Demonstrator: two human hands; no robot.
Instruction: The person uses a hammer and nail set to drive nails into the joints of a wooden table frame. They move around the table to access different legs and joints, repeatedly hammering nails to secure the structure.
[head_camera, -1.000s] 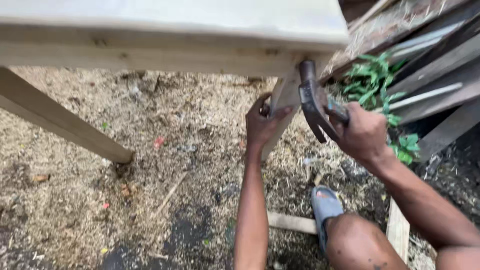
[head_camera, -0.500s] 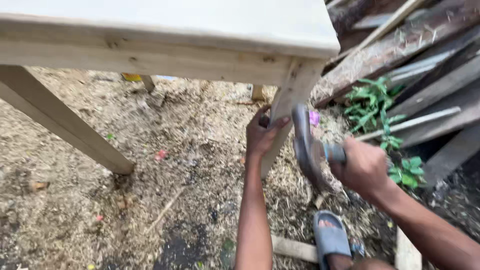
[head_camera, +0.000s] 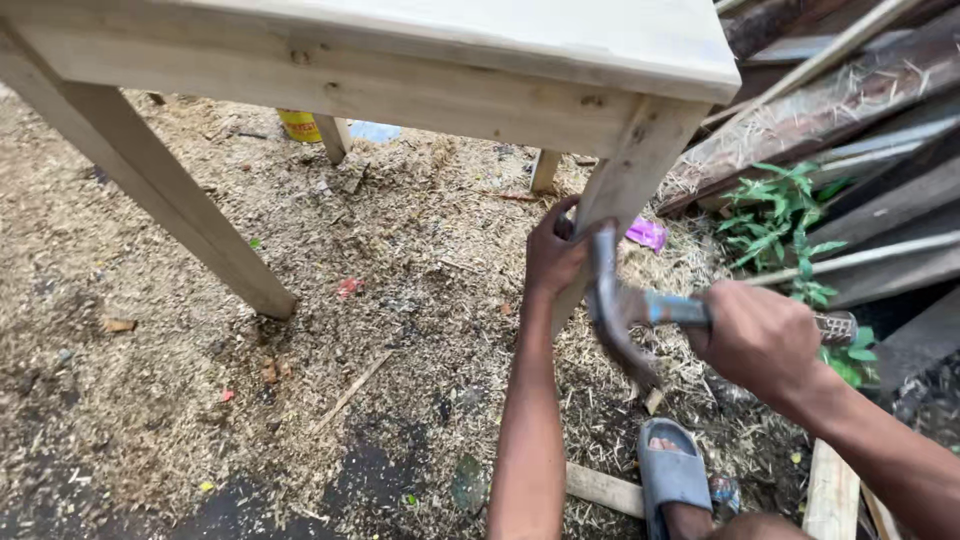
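My left hand (head_camera: 553, 252) is clamped on the desk's near right leg (head_camera: 628, 190); my right hand's (head_camera: 757, 338) grip is shut around the hammer (head_camera: 610, 310), just beside it. Planks (head_camera: 860, 110) and weeds (head_camera: 790, 215) crowd the right; sawdust (head_camera: 300, 330) lies below.

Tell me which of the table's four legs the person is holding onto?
The near right leg, under the tabletop's corner nearest the plank pile. The left hand grips it, and the hammer in the right hand is beside it. The other three legs stand untouched.
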